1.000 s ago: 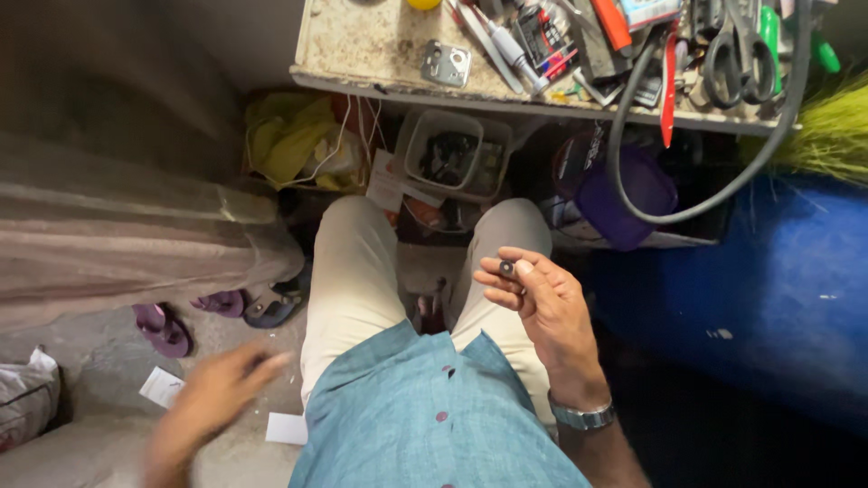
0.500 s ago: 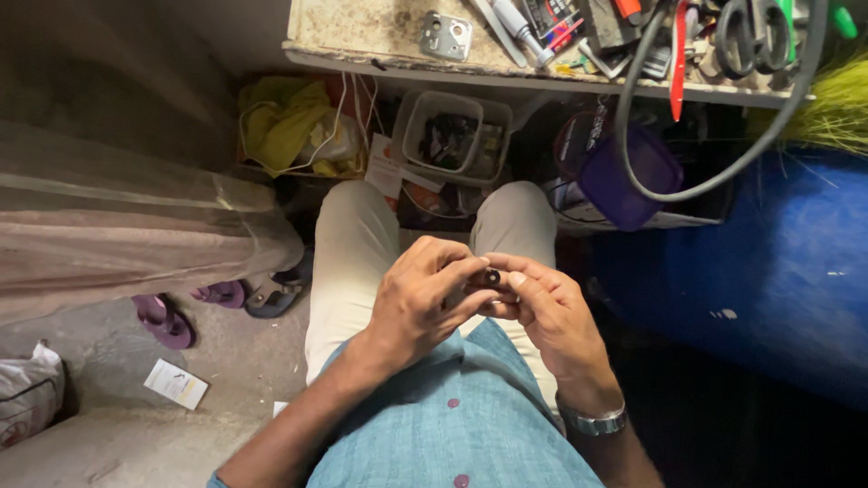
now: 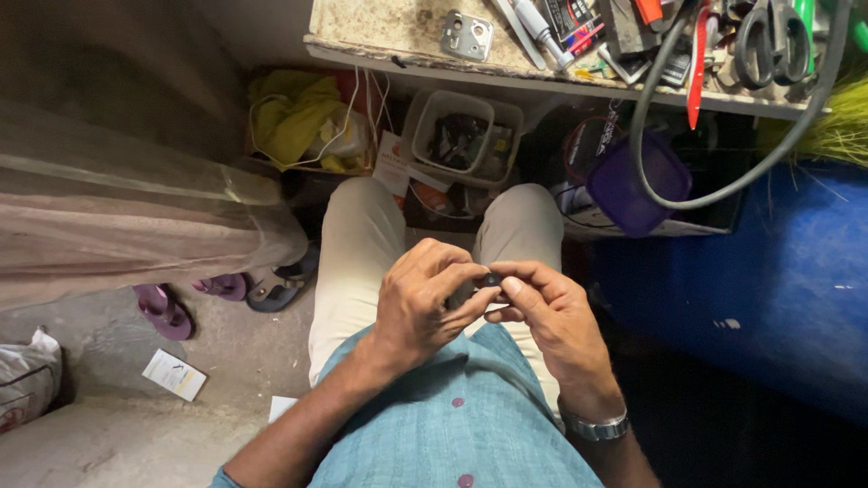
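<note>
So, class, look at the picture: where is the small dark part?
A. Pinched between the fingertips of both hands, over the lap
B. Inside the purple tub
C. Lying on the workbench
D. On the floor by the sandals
A: the small dark part sits between the fingertips of the left hand and the right hand, which meet above the lap, below the workbench.

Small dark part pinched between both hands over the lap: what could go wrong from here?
1. The small dark part is held only by fingertips of the left hand and right hand; if the grip slips, it may drop between the knees onto the cluttered floor and be hard to find.
2. The grey hose hangs off the bench edge above the knees; rising could snag it and drag tools down.
</note>
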